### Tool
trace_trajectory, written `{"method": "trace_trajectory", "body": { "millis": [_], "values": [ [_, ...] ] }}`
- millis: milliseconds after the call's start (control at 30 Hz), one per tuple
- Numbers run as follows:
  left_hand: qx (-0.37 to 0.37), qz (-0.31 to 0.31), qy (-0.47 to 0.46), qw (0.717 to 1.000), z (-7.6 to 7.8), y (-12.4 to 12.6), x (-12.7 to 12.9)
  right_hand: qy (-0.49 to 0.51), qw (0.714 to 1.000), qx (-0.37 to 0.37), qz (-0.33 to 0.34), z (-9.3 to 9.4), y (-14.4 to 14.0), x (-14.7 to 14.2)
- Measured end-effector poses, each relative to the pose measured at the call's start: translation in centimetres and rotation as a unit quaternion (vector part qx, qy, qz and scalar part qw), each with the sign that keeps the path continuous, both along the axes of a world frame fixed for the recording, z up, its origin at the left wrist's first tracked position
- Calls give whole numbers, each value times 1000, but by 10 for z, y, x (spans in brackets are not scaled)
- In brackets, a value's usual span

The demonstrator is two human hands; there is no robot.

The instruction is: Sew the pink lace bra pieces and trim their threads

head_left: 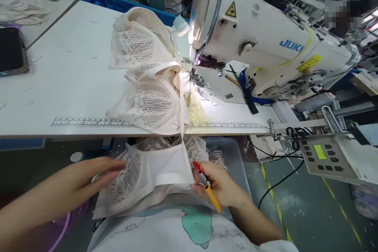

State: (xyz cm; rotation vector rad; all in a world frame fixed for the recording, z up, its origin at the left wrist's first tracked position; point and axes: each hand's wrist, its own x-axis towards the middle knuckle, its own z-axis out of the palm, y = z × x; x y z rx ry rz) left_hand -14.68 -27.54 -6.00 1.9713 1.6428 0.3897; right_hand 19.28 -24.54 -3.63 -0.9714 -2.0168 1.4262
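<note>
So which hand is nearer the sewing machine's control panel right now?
Right. The right hand, holding a thread snipper, sits just left of and below the control panel; the left hand is far across the lace piece.

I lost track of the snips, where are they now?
In the head view, the snips are in the right hand, low centre-right, at the edge of the lace piece below the table.

Your left hand (88, 175) comes in from the lower left on a bare forearm, palm down, fingers stretched out flat and close together, pointing right; it is blurred. Your right hand (220, 185) rises from the lower right, wrist bent, fingers curled in a closed grip with the thumb pressed against them near the fingertips. The two hands sit at about the same height, well apart.
</note>
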Motion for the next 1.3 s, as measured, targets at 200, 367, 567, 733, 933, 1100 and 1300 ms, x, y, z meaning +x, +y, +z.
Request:
{"method": "trace_trajectory", "body": {
  "millis": [200, 367, 567, 733, 933, 1100, 1300],
  "values": [
    [-40, -109, -209, 971, 19, 78, 119, -35, 999, -5, -20, 3, -16, 4],
    [-181, -178, -344, 904, 17, 71, 120, -49, 998, -20, -47, -1, -27, 12],
    [-236, -190, -376, 875, 10, 49, 95, 27, 998, -54, 8, -13, -22, 7],
    [-319, -183, -352, 861, -4, 53, 101, 35, 993, -81, 78, -13, -10, 8],
    [-302, -148, -395, 855, -6, 51, 105, -140, 977, -45, 152, -4, 27, 31],
    [-278, -139, -375, 873, -3, 51, 107, -329, 922, -5, 202, 11, 57, 30],
    [-263, -157, -371, 877, -5, 52, 105, -354, 898, 37, 259, 27, 75, 11]
  ]
}}
